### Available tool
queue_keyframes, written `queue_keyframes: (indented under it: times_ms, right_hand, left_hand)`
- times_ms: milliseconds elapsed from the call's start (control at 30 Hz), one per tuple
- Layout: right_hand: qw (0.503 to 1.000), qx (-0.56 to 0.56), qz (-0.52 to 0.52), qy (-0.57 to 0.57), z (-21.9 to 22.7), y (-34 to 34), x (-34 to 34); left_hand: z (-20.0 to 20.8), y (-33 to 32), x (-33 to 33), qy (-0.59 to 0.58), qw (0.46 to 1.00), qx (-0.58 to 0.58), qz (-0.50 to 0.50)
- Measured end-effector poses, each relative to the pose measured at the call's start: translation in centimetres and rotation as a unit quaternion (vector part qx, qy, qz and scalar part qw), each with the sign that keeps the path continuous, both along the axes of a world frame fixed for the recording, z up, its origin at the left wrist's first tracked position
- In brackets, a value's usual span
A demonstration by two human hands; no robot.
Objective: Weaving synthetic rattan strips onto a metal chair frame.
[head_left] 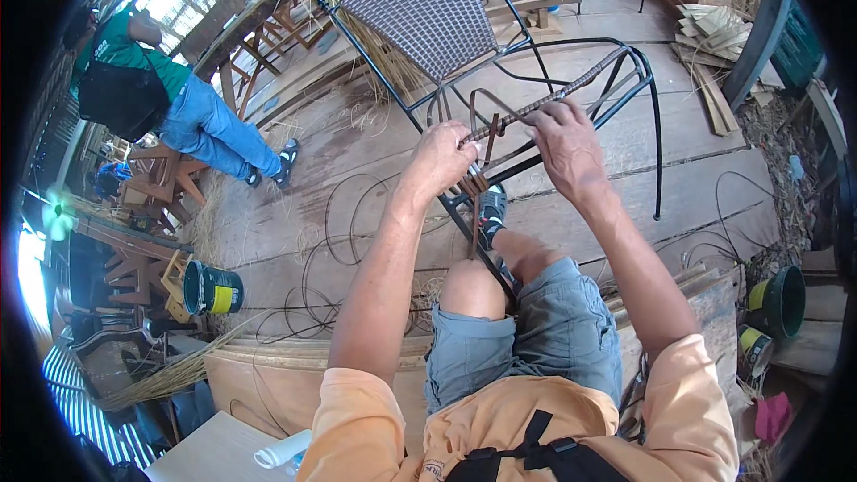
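Observation:
A black metal chair frame (656,138) stands in front of me, its back panel (424,11) woven from grey-brown strips. Its near seat bar (594,74) is wrapped in brown strip. My left hand (439,159) is closed at the near end of that bar, fingers pinching the weaving strip. To its right, my right hand (568,147) curls over the bar, with thumb and fingers closed where a loop of brown strip (478,100) meets them; its fingertips are partly hidden. Below my left hand, more strips (471,186) wrap around the frame near my knee.
Loose strip coils (326,241) lie on the plank floor at left. Another person (152,80) in a green shirt stands at far left. A dark bucket (212,288) sits at left, another bucket (786,302) at right. Wood offcuts (714,36) are piled at far right.

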State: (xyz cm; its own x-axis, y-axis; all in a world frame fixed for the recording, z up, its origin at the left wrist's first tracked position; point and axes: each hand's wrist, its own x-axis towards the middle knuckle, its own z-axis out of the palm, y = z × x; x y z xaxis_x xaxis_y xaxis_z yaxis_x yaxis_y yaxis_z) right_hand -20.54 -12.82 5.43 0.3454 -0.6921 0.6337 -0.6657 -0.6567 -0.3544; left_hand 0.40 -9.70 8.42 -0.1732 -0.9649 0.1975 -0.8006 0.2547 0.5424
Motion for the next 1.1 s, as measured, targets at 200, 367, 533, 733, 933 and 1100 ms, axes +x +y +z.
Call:
queue_keyframes:
  times_ms: [200,367,533,733,933,1100]
  right_hand:
    - [0.988,0.005,-0.138,-0.073,-1.5,2.0,0.1]
    - [0.604,0.448,0.057,-0.657,-6.6,5.4,0.7]
    - [0.391,0.484,0.237,-0.746,-6.9,5.6,3.3]
    - [0.198,0.469,0.349,-0.787,-10.5,3.0,4.8]
    - [0.302,0.516,0.286,-0.748,-13.8,3.6,6.2]
    - [0.219,0.515,0.429,-0.709,-10.8,3.1,7.3]
  left_hand:
    - [0.4,-0.3,0.9,-0.04,0.997,0.067,0.005]
    - [1.4,-0.3,0.0,-0.047,0.995,0.081,0.012]
    - [1.4,-0.4,0.5,-0.042,0.993,0.113,-0.003]
    - [-0.1,-0.8,1.1,-0.053,0.998,0.007,-0.019]
    - [0.8,-0.2,0.7,-0.064,0.995,0.073,0.008]
    - [0.4,-0.1,0.9,-0.047,0.997,0.065,0.003]
